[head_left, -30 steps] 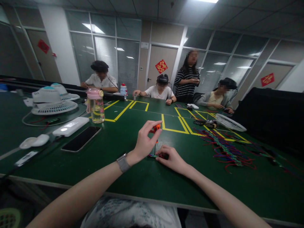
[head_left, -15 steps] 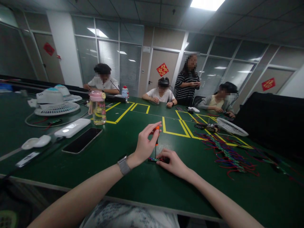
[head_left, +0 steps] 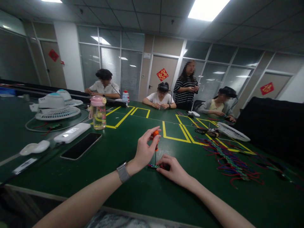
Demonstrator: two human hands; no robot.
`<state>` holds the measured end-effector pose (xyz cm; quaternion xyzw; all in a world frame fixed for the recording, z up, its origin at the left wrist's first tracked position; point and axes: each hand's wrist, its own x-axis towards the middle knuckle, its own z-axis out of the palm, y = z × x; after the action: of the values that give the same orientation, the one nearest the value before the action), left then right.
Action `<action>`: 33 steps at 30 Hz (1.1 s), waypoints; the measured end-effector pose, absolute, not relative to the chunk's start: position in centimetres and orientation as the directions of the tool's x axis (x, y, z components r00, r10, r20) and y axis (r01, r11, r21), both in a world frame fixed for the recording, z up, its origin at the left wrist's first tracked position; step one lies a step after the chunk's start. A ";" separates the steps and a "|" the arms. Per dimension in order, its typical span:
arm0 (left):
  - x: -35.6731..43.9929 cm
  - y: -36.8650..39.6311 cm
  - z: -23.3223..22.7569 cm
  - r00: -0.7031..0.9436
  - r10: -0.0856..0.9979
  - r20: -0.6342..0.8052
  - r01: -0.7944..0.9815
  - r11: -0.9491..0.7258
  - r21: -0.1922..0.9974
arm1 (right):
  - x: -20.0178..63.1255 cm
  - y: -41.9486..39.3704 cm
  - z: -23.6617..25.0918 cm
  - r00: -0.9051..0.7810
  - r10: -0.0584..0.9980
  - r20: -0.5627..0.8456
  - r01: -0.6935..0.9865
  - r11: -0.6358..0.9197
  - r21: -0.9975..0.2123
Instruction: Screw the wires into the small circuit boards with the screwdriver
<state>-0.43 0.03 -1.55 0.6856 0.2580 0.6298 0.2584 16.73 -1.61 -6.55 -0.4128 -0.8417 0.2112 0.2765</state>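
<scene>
My left hand (head_left: pixel 144 151) pinches the orange handle of a small screwdriver (head_left: pixel 155 139) that stands upright, its tip down on a small part (head_left: pixel 152 166) lying on the green table (head_left: pixel 133 186). A grey watch sits on that wrist. My right hand (head_left: pixel 174 170) lies flat on the table and presses the small dark part down; its fingers hide most of the part.
A black phone (head_left: pixel 81 145), a white power bank (head_left: pixel 72 132) and a pink-lidded bottle (head_left: pixel 98 112) lie to the left, with white fans (head_left: pixel 57 107) behind. Several coloured wires (head_left: pixel 229 161) spread at right. Several people are at the far side of the table.
The view has tilted upward, so hands and table sit lower in the picture. My left hand keeps its pinch on the screwdriver and my right hand stays on the part.
</scene>
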 end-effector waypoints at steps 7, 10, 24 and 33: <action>-0.6 -0.2 -1.5 0.032 0.597 0.801 0.211 -0.788 0.579 | 16.7 -1.6 -6.5 -0.503 0.815 0.287 0.585 0.566 -0.581; -0.5 -0.2 -1.6 0.093 0.646 0.757 0.075 -0.763 0.642 | 16.6 -1.6 -6.4 -0.505 0.814 0.288 0.584 0.568 -0.580; -0.5 -0.4 -1.4 0.097 0.664 0.742 0.076 -0.748 0.660 | 16.5 -1.8 -6.1 -0.504 0.822 0.264 0.589 0.551 -0.591; -0.8 -0.4 -1.4 0.051 0.590 0.806 0.223 -0.793 0.566 | 16.5 -1.8 -6.1 -0.503 0.825 0.257 0.591 0.546 -0.594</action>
<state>-0.76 -0.37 -1.36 0.7102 0.2862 0.6264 0.1462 16.47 -1.84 -6.06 -0.4223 -0.8383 0.2209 0.2649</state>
